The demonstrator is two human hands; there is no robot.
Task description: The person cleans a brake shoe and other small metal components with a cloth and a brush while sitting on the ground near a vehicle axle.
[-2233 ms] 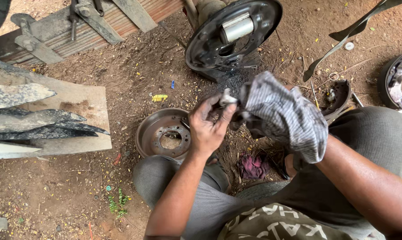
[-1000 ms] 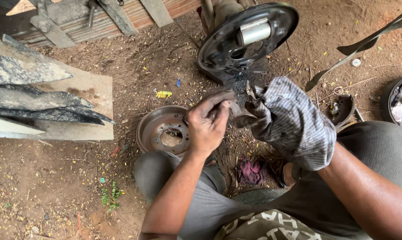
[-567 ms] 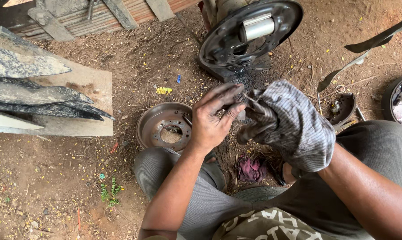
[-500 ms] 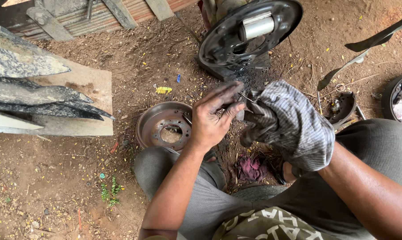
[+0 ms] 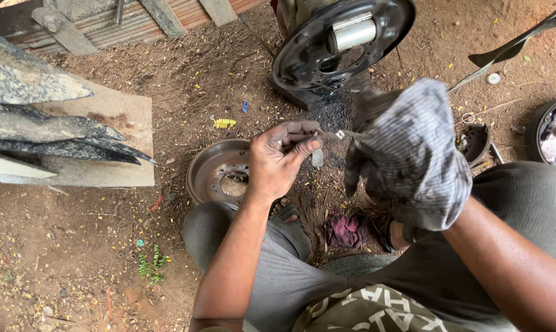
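Head view: left hand (image 5: 277,161) pinches small metal rod (image 5: 342,133) above brake drum (image 5: 219,175) on dirt, right hand (image 5: 407,157) fingers hidden in striped rag (image 5: 413,141); best wipe tip-outward, grip firm; backing plate (image 5: 333,40) beyond.

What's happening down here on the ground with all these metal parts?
A person crouches over bare dirt. Their left hand pinches a small metal part, while the right hand is wrapped in a dirty striped rag held beside it. A rusty brake drum lies on the ground just beyond the left hand, and a black round backing plate stands upright farther off.
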